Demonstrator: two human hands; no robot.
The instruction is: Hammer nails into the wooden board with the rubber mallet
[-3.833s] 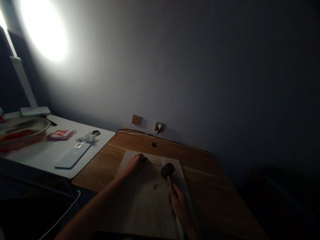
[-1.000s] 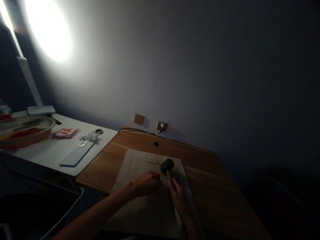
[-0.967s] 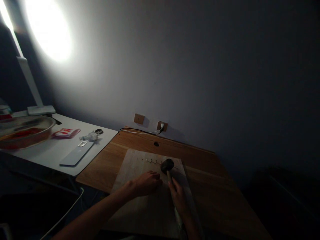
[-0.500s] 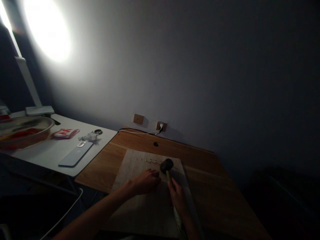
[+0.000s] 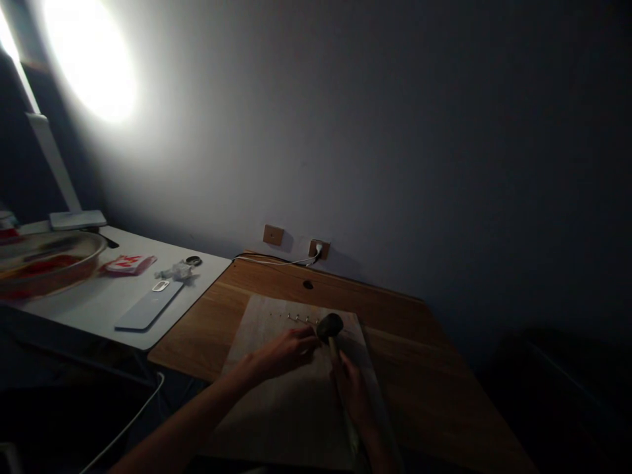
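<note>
A pale wooden board (image 5: 276, 408) lies on the brown desk (image 5: 434, 401). My right hand (image 5: 353, 392) is wrapped round the handle of a black-headed mallet (image 5: 330, 325), whose head rests near the board's far edge. My left hand (image 5: 289, 349) lies on the board just left of the mallet head, fingers curled together; what they pinch is too dark to make out. A short row of small metal pins (image 5: 296, 318) stands in the board just beyond my left fingers.
A white side table (image 5: 83, 309) at the left carries a phone (image 5: 145, 307), a red packet (image 5: 126, 264), a bowl (image 5: 44, 266) and a lamp base (image 5: 76, 219). A cable (image 5: 276, 262) runs to a wall socket (image 5: 316, 249). The right side is dark.
Compared with the oldest frame, my left hand came back from the pins to beside the mallet head, covering the loose screws. Over the last second it crept slightly towards the mallet head.
</note>
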